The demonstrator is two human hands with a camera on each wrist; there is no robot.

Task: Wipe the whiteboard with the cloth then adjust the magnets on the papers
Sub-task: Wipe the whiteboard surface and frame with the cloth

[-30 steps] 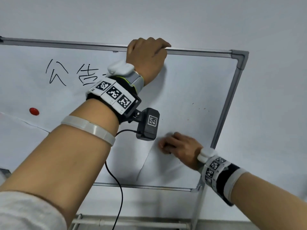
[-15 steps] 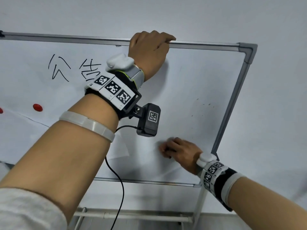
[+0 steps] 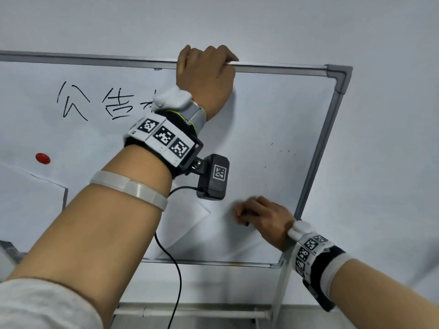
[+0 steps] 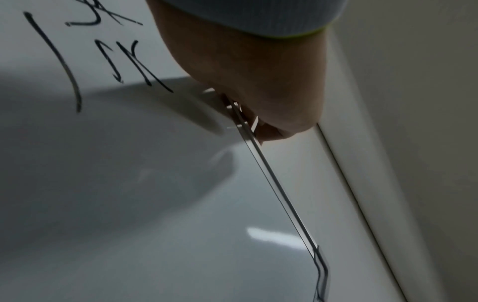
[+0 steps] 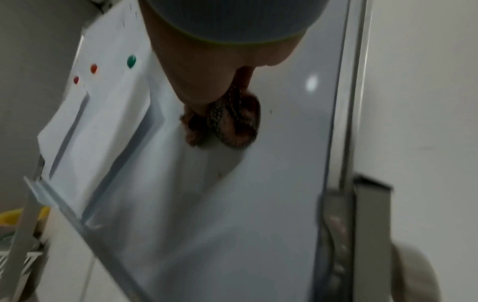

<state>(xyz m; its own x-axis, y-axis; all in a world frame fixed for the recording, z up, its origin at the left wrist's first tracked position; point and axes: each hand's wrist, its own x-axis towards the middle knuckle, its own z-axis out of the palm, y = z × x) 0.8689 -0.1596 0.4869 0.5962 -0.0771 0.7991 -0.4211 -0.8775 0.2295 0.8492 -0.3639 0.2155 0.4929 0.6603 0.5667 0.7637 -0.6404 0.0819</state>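
Wiping in progress: right hand (image 3: 263, 218) clenches the brown cloth (image 5: 227, 122) against the whiteboard (image 3: 273, 115); left hand (image 3: 206, 74) grips its top frame. Specks and writing remain; magnets (image 5: 131, 61) apparently untouched.

The whiteboard (image 3: 273, 119) in front of me stands in a grey metal frame; black handwriting (image 3: 95, 100) runs across its upper left. White papers (image 5: 98, 114) hang on it under red, orange and green magnets (image 5: 131, 61); my cloth (image 5: 227, 124) presses against its lower right.
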